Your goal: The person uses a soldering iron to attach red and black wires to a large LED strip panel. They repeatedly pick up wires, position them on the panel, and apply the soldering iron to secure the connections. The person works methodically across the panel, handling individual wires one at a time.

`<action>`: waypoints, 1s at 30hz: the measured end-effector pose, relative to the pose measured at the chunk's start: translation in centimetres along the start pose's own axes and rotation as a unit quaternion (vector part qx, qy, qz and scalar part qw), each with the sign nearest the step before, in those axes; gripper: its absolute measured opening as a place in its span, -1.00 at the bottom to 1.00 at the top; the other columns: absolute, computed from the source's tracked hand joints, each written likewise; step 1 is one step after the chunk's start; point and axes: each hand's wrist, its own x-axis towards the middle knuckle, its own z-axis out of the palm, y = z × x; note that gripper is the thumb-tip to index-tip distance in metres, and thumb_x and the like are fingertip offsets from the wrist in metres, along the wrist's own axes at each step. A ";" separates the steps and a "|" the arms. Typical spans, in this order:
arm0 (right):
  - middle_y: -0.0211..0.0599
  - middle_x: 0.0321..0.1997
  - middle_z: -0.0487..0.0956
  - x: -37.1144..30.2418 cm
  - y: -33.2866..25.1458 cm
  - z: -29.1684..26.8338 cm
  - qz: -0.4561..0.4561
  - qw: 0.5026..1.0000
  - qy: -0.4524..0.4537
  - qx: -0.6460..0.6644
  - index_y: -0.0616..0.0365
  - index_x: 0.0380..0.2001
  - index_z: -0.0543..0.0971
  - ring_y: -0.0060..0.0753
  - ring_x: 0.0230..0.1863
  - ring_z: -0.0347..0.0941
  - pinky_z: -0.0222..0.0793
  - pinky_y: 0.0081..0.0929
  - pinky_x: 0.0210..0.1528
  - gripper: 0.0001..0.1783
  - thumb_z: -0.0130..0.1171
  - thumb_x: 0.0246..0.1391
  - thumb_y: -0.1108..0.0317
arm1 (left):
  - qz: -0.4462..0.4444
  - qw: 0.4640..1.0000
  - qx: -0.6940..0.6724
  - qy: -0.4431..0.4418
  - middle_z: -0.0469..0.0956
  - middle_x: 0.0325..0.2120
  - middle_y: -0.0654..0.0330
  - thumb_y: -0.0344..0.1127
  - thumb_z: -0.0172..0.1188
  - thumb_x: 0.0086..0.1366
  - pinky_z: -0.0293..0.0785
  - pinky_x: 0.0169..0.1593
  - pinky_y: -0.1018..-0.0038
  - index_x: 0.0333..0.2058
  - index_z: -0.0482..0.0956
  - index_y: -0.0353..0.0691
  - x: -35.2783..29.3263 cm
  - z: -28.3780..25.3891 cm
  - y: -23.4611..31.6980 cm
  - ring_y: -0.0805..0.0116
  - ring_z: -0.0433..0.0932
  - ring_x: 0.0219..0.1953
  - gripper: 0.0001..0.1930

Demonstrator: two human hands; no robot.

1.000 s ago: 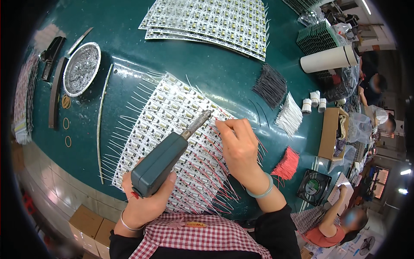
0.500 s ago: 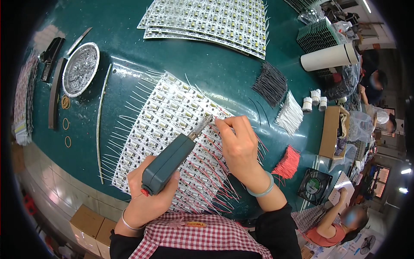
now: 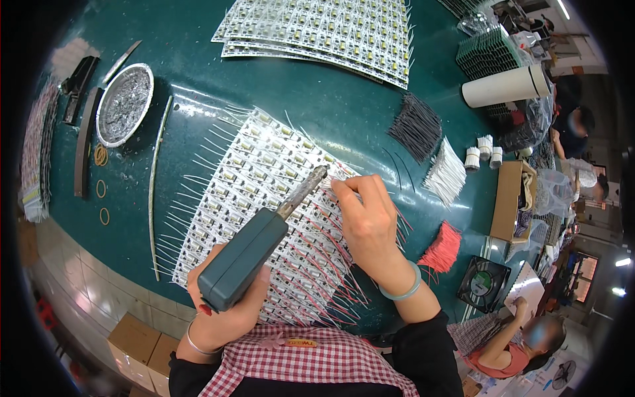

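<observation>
My left hand (image 3: 228,301) is wrapped round the dark green body of a soldering gun (image 3: 245,258). Its metal tip points up and right over a white circuit board panel (image 3: 235,192), near the panel's upper right corner. Just beside the tip, my right hand (image 3: 367,218) pinches a thin red wire at the panel's right edge; the fingers mostly hide it. Rows of small components cover the panel. White wires stick out along its left side, and red wires (image 3: 324,245) lie across its right side.
A bowl of grey solder scraps (image 3: 124,106) stands at left. Stacked panels (image 3: 317,33) lie at the far side. Bundles of black wires (image 3: 415,127), white wires (image 3: 444,173) and red wires (image 3: 442,248) lie at right, near a fan (image 3: 483,283). Other people sit beyond.
The soldering gun has drawn back a little toward me and to the left, and its tip has lifted off the panel. My right hand stays almost in place.
</observation>
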 end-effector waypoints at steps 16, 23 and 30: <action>-0.21 -0.33 0.47 -0.2 0.0 0.1 -0.003 1.000 0.008 -0.004 0.35 -0.26 0.58 -0.21 -0.33 0.41 0.35 -0.36 -0.40 -0.71 0.19 -0.17 0.59 | -0.072 0.995 -0.064 0.008 0.53 -0.58 0.21 -0.50 0.31 0.13 0.36 -0.50 0.54 -0.31 0.60 -0.39 -0.3 1.5 -0.7 0.54 0.48 -0.60 -0.86; -0.21 -0.32 0.47 -0.2 -0.1 0.2 -0.001 1.000 0.006 -0.006 0.34 -0.27 0.58 -0.22 -0.33 0.41 0.36 -0.36 -0.39 -0.71 0.19 -0.17 0.59 | -0.058 0.998 -0.012 -0.023 0.56 -0.57 0.23 -0.48 0.33 0.14 0.39 -0.51 0.53 -0.30 0.60 -0.39 -0.3 0.9 -0.6 0.53 0.51 -0.57 -0.84; -0.21 -0.32 0.47 -0.5 0.4 0.1 0.009 1.000 0.013 -0.006 0.36 -0.27 0.59 -0.23 -0.30 0.41 0.36 -0.38 -0.39 -0.71 0.19 -0.19 0.60 | 0.044 0.934 -0.073 0.348 0.53 -0.26 0.07 -0.41 0.15 0.26 0.17 -0.53 0.70 -0.08 0.49 -0.50 -0.9 -4.6 -0.4 0.61 0.30 -0.55 -0.70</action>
